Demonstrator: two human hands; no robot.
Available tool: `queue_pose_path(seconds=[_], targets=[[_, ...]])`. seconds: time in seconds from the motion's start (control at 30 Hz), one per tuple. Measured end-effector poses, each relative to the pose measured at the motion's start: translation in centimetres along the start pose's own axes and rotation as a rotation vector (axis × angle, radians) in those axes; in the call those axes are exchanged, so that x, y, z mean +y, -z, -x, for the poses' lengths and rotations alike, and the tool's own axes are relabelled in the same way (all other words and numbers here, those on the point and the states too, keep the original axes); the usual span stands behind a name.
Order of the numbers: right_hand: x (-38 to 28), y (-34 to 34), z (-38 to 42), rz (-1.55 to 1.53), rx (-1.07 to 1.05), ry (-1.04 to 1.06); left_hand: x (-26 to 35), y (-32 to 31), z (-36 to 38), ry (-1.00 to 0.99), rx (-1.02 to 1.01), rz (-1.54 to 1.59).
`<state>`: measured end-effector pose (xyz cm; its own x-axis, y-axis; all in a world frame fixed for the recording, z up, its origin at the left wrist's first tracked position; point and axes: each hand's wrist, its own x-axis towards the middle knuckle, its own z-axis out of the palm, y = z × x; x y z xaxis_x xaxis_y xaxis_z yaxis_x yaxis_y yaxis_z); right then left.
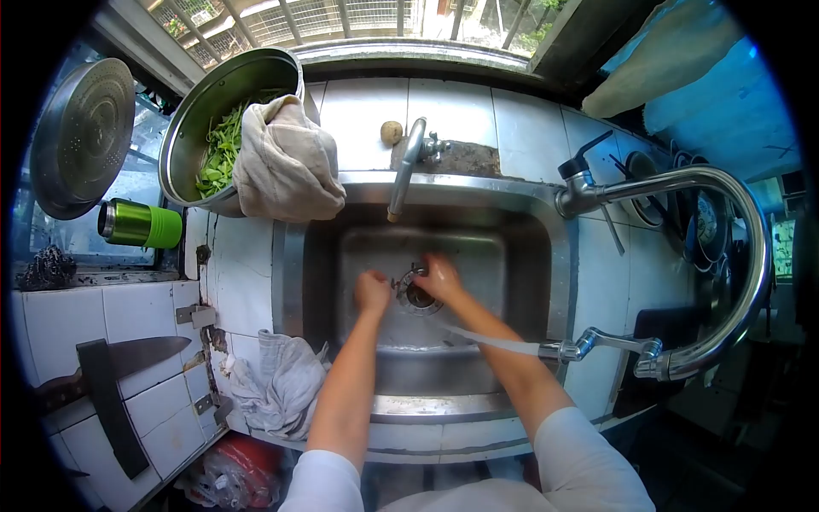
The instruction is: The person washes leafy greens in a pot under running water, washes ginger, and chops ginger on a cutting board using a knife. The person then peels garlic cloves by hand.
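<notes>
Both of my hands are low in the stainless steel sink (529, 282), on either side of the round drain (421, 299). My left hand (373, 293) is closed in a fist just left of the drain, its thumb side toward the drain ring. My right hand (439, 277) curls over the drain's upper right edge, fingers closed by a small dark piece at the ring. What the fingers of either hand hold I cannot make out. Water (499, 342) streams from the swivel nozzle (559, 350) across my right forearm into the sink.
A large pot (175, 162) of green leaves, draped with a beige cloth (286, 158), stands at back left. A short tap (405, 171) and a curved faucet (759, 247) overhang the sink. A grey rag (281, 384) lies left; a knife (153, 354) hangs farther left.
</notes>
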<state>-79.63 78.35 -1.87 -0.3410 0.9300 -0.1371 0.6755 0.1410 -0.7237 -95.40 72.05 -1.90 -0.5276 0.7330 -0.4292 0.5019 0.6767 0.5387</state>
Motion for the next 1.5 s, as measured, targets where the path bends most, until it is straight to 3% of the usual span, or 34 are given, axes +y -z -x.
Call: queue_pose_path(seconds=[0.03,0.1,0.13,0.2,0.23,0.3,0.43,0.5,0.53,0.57,0.6,0.63,0.67,0.77,0.83,0.87,0.93,1.07,1.13,1.27,1.33,1.47,1.5], targets=[[-0.8,-0.7,-0.1,0.111,0.006,0.059,0.1,0.5,1.0,0.007,-0.003,-0.007],[-0.8,-1.8,-0.7,0.213,0.004,0.116,0.3,0.8,3.2,0.469,0.412,-0.365],[-0.5,-2.5,-1.2,0.228,-0.056,0.090,0.7,1.0,3.9,0.475,0.411,-0.375],[0.6,-3.7,-1.8,0.242,-0.128,0.068,1.7,1.4,4.8,0.938,0.431,-0.275],[1.2,-3.6,-1.9,0.241,-0.123,0.073,0.9,1.3,4.6,0.935,0.436,-0.271],[1.1,-2.3,-2.2,0.200,-0.145,0.113,-1.2,0.4,3.8,0.868,0.294,-0.024],[-0.9,1.9,-0.3,-0.032,-0.165,0.105,0.0,-2.4,3.1,0.778,0.360,0.141],[-0.8,2.5,0.3,-0.051,-0.043,0.201,1.6,-3.7,2.7,0.451,0.391,0.178],[-0.8,2.7,0.5,-0.110,-0.035,0.168,2.1,-4.1,2.5,0.450,0.383,0.187],[-0.4,2.9,0.8,-0.104,-0.039,0.163,2.7,-4.1,2.5,0.330,0.284,0.261],[-0.1,3.0,1.2,-0.121,-0.172,0.122,3.0,-3.9,2.7,0.210,0.186,0.329],[0.1,3.1,1.6,-0.142,-0.304,0.081,3.2,-3.6,2.9,0.214,0.181,0.324],[0.4,3.2,1.8,-0.145,-0.302,0.077,3.3,-3.4,2.8,0.199,0.158,0.224],[1.2,4.3,2.4,-0.024,-0.176,-0.016,4.1,-1.8,3.0,0.234,0.114,0.080],[1.2,5.4,3.0,0.446,-0.192,-0.309,2.8,-1.8,2.9,-0.004,0.409,-0.065],[1.0,5.9,3.8,0.450,-0.200,-0.315,2.4,-1.7,2.9,0.003,0.399,-0.067],[0.6,6.7,5.7,0.697,-0.528,-0.366,1.9,-1.8,2.9,-0.210,0.288,-0.097],[2.0,4.6,11.0,0.617,-0.452,-0.424,2.3,-2.9,2.5,-0.266,0.158,-0.037],[2.1,2.7,10.9,0.489,-0.370,-0.564,2.8,-2.8,2.1,-0.256,0.138,-0.122],[2.8,0.8,9.4,0.364,-0.257,-0.576,2.7,-2.0,1.2,-0.269,0.095,-0.085],[1.9,0.5,7.6,0.156,-0.186,-0.406,2.1,-1.6,0.6,-0.302,-0.238,-0.005],[-1.3,1.6,4.9,-0.048,-0.234,-0.298,2.2,-1.4,1.0,-0.338,-0.299,-0.046],[-1.3,1.3,4.3,0.105,-0.044,-0.235,2.7,-1.2,1.1,-0.299,-0.153,-0.089]])
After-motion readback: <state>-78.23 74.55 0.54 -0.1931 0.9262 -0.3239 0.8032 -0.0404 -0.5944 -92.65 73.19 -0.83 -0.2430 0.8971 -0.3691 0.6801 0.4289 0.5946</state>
